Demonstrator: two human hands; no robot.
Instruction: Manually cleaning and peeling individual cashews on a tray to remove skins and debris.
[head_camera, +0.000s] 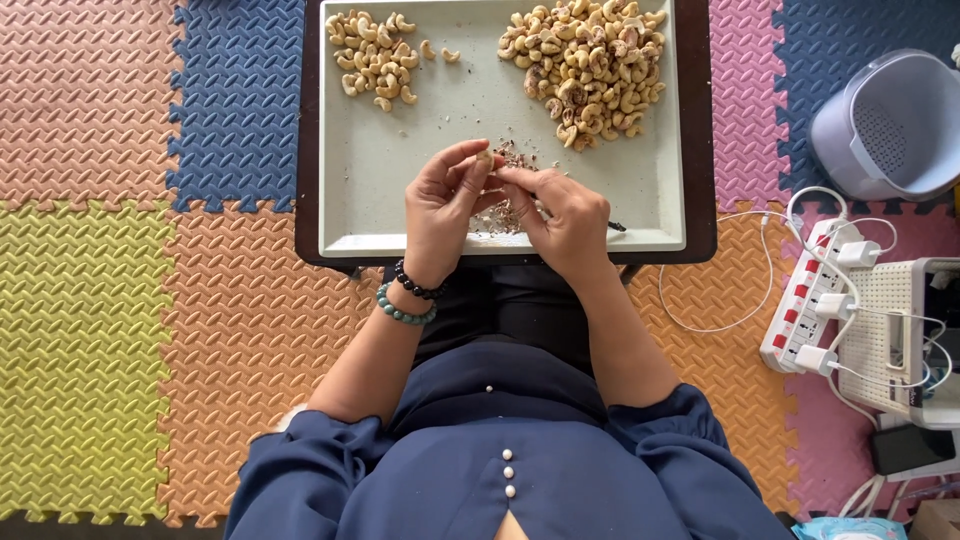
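Pale cashew (485, 158) pinched between left hand (443, 205) and right hand (562, 215) over the tray (400, 190).
Light, brittle, smooth-curved; best held by its ends with fingertips.

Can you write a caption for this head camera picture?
Both hands, left and right, hold one cashew over a tray with two cashew piles.

Tray (400, 225) set on tabletop (697, 150); smaller cashew pile (373, 57) at far left, larger cashew pile (588, 65) at far right, skin scraps (513, 156) between, nearer. Power strip (812, 300) on floor mat (130, 200), right of tabletop.
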